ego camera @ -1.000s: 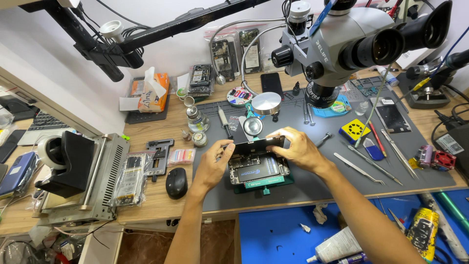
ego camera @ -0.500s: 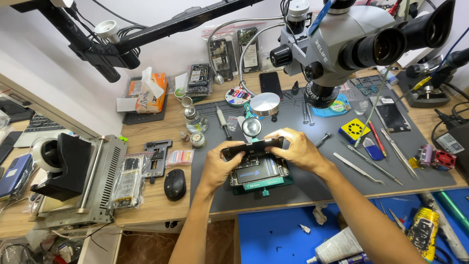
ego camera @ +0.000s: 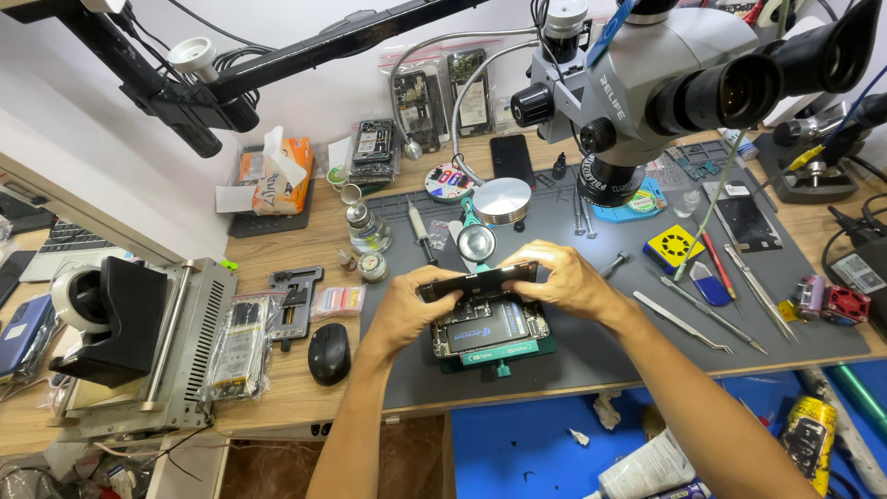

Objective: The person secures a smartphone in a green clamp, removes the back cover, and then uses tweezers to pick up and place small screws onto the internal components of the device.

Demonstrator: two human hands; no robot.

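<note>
Your left hand [ego camera: 407,305] and right hand [ego camera: 564,282] both clamp the thin black phone screen [ego camera: 476,280] above the opened phone in its green holder [ego camera: 494,334], near the grey mat's [ego camera: 591,360] front edge.

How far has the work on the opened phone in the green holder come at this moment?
Done: the phone body sits clamped in the green holder, its back open with the battery showing. In hand: the left hand and right hand hold the dark screen panel by its ends, raised above the body's far edge. Left: the panel is not yet laid flat on the body, and the tweezers lie unused on the grey mat.
</note>
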